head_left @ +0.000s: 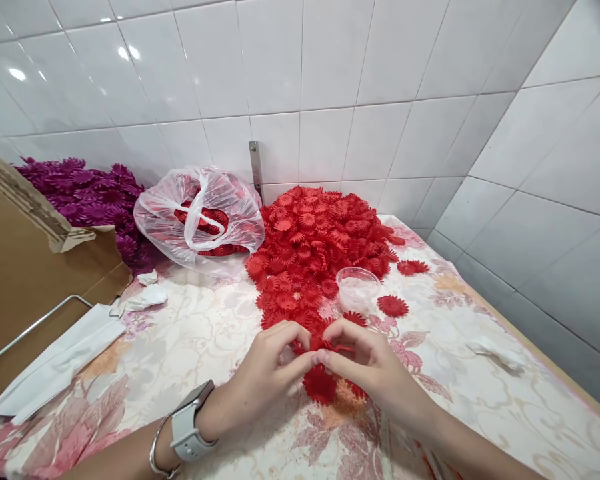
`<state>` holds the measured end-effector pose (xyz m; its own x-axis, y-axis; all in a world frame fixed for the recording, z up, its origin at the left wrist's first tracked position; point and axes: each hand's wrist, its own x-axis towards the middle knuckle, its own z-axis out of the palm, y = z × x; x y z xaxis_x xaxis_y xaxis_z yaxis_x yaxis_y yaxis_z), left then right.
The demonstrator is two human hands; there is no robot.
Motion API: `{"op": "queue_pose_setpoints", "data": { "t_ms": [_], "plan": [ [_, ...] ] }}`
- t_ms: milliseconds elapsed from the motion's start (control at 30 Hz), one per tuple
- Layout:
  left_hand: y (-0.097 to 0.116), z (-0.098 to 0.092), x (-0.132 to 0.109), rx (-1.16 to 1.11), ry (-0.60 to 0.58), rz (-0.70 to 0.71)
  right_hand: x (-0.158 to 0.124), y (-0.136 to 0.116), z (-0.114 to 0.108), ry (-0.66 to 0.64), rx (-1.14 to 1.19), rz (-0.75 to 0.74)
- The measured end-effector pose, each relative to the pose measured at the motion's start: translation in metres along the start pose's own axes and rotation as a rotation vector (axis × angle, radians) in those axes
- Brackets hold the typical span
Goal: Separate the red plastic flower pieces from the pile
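My left hand (267,370) and my right hand (367,363) meet at the middle of the table, fingertips pinched together on a red fabric flower (323,347). Another red flower (319,385) lies just below my fingers on the floral tablecloth (220,333). A large heap of red flowers (320,247) rises right behind my hands. A small clear plastic cup (359,288) stands at the heap's near right edge. My left wrist wears a grey watch and a thin bangle.
A clear plastic bag (200,220) of red flowers sits left of the heap. Purple flowers (90,197) pile up at the back left by a cardboard box (25,267). White paper (55,363) lies at the left. Tiled walls close the back and right.
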<state>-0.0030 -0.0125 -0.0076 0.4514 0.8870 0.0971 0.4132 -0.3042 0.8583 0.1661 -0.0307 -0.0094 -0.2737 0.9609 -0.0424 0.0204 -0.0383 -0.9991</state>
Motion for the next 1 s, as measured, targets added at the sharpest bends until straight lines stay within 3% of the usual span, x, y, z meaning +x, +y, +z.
{"op": "queue_pose_setpoints", "data": {
  "t_ms": [200, 433, 533, 633, 733, 800, 900, 1000],
  "plan": [
    [-0.003, -0.0019, 0.0042, -0.263, 0.053, -0.069, 0.0034, 0.001, -0.0032, 0.064, 0.161, 0.065],
    [0.0014, -0.0023, -0.0008, -0.017, 0.154, 0.045, 0.0073, 0.0065, -0.0047, 0.102, 0.102, 0.107],
    [0.0022, -0.0019, -0.0025, -0.039, 0.102, 0.048, 0.0083, 0.008, -0.0056, 0.128, 0.068, 0.081],
    [0.0022, -0.0038, -0.0009, -0.195, -0.036, 0.015, 0.0077, 0.007, -0.0063, 0.053, 0.086, 0.077],
    [0.0019, -0.0066, 0.0018, -0.352, -0.083, -0.018, 0.0059, 0.0057, -0.0066, -0.087, 0.136, 0.078],
    [0.0011, -0.0069, 0.0031, -0.475, -0.068, -0.095, 0.0047, 0.0058, -0.0064, -0.123, 0.144, 0.07],
    [-0.0015, -0.0041, 0.0043, -0.693, 0.0, -0.242, 0.0042, 0.007, -0.0057, -0.071, 0.157, 0.053],
    [-0.0048, -0.0035, 0.0066, -0.767, 0.119, -0.261, 0.005, 0.008, -0.0056, -0.036, 0.124, 0.063]
  ]
}}
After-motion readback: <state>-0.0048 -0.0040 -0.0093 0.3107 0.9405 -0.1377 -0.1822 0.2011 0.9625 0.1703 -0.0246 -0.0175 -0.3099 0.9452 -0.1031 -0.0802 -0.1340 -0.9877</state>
